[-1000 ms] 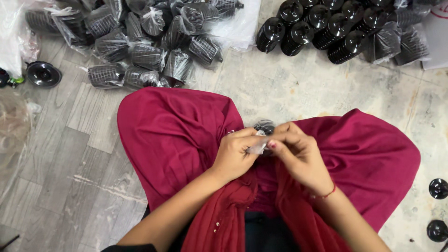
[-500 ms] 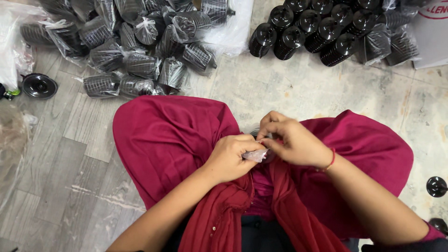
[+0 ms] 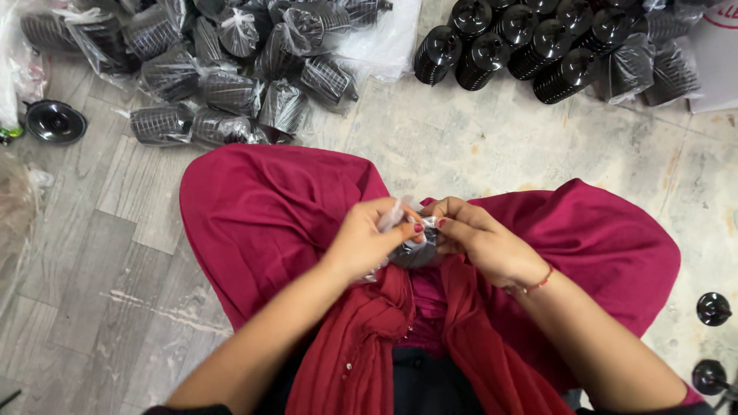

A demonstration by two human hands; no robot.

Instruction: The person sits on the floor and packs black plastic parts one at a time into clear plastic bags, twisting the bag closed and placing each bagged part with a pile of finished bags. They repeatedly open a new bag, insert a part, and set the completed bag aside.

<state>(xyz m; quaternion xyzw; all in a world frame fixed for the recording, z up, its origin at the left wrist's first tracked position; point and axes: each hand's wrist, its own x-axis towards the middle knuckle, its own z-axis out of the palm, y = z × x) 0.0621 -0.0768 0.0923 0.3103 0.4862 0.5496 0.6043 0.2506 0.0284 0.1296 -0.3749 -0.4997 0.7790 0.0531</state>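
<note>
Over my lap, draped in dark red cloth point(image 3: 261, 215), both hands meet on a small black part wrapped in a clear plastic bag point(image 3: 411, 250). My left hand point(image 3: 369, 238) pinches the top of the bag with thumb and fingers. My right hand point(image 3: 480, 238), with a red thread bracelet at the wrist, grips the bag's other side. Most of the black part is hidden by my fingers.
A heap of bagged black ribbed parts point(image 3: 223, 69) lies on the floor at upper left. Unbagged black parts point(image 3: 530, 42) are stacked at upper right. A black round piece point(image 3: 54, 121) sits at far left; two small black pieces point(image 3: 713, 307) lie at right.
The view has shifted slightly downward. My hands stay joined on the bag, with the fingers working its top closer together.
</note>
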